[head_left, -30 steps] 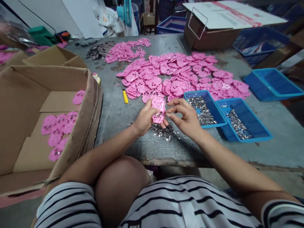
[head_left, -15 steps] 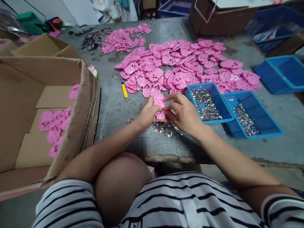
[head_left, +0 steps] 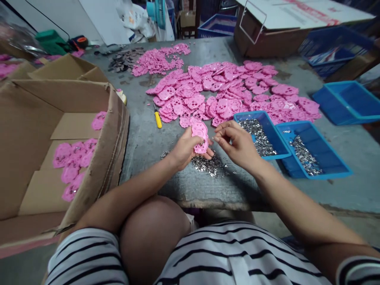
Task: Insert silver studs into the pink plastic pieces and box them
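Head view of a seated person at a grey, worn worktable (head_left: 142, 138). The left hand (head_left: 185, 148) holds a flat pink moulded plastic piece with cut-out holes (head_left: 199, 136) upright above the table, thumb on its near edge and fingers curled behind, so that its face is turned toward the worker. The right hand (head_left: 237, 144) hovers just beside the piece, its fingertips drawn together near the piece's right edge (whether a small metal part is pinched between them cannot be told). Directly beneath both hands lies a loose heap of small shiny metal parts (head_left: 208, 164), within easy reach. Two shallow blue plastic trays (head_left: 274, 136) just to the right hold more of the same metal parts. Beyond the hands, a broad spread of similar pink plastic pieces (head_left: 231, 89) covers the table's middle; a small yellow-handled tool (head_left: 157, 118) lies at its near-left edge. At the left, an open brown cardboard box (head_left: 113, 130) abuts the table and holds several pink pieces on its floor.
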The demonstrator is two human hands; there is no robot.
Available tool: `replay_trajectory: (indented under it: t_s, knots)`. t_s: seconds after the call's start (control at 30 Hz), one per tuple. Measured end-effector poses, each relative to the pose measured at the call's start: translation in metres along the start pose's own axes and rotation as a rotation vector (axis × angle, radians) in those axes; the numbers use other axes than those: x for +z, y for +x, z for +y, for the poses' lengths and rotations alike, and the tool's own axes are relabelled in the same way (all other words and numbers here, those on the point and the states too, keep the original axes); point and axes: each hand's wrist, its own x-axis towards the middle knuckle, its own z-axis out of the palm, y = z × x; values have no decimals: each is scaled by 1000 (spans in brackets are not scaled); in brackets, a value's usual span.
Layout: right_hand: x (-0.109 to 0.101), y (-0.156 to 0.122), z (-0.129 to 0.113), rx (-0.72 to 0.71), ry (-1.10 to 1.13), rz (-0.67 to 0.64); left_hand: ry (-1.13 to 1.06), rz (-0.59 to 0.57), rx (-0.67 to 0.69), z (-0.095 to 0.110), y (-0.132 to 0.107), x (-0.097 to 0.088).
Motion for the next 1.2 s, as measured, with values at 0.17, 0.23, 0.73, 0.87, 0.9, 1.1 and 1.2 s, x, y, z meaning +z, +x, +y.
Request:
replay_trajectory:
  t_s: [0.17,0.23,0.73,0.87,0.9,1.1,1.2]
  knots:
    - [-9,10,2,-48,-14,-168,162,47,151,-2,3,3]
    - [-11,12,-1,-61,-50,-206,190,58,167,-3,4,5]
    - [8,14,-9,285,366,-17,145,239,288,4,4,8]
    - [22,8,-10,412,563,90,148,268,287,6,4,11]
    - [24,9,-11,404,567,110,155,273,283,6,4,11]
    - [27,14,-14,212,364,181,169,274,288,5,4,10]
    - [30,12,-14,141,275,231,161,268,307,3,5,10]
